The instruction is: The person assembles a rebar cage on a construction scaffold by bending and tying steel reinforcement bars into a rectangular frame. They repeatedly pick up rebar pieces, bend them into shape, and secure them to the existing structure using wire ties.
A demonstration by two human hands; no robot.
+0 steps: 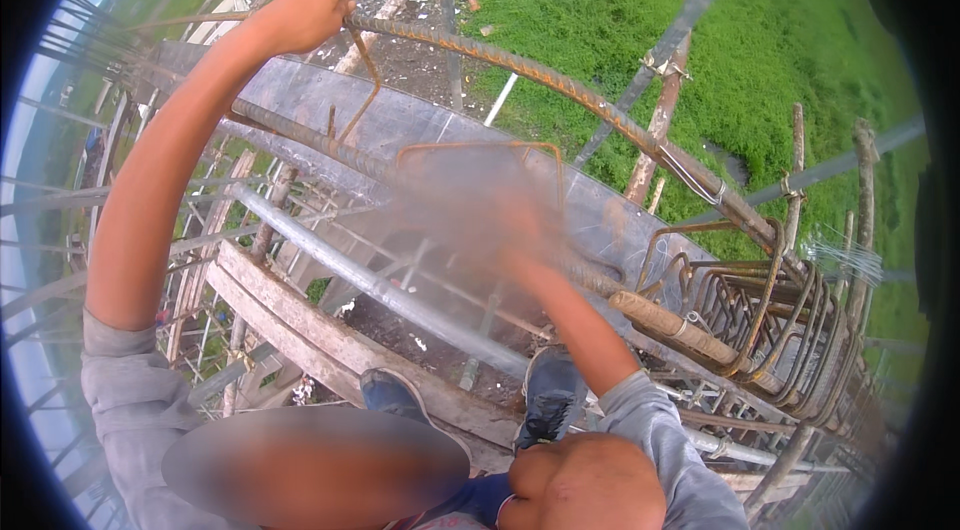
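Head view: my left hand (305, 8) is closed around a rusty rebar (560, 80) running diagonally overhead. My right hand (490, 215) is motion-blurred near a rectangular stirrup (480, 145); I cannot tell its grip. Roughly ten stirrups (770, 320) hang bunched at right.

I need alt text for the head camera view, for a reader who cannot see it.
Seen from above, a person's left hand grips a rusty rebar of a steel cage, high over grass. The right hand is motion-blurred near a rebar stirrup; both shoes stand on wooden planks.
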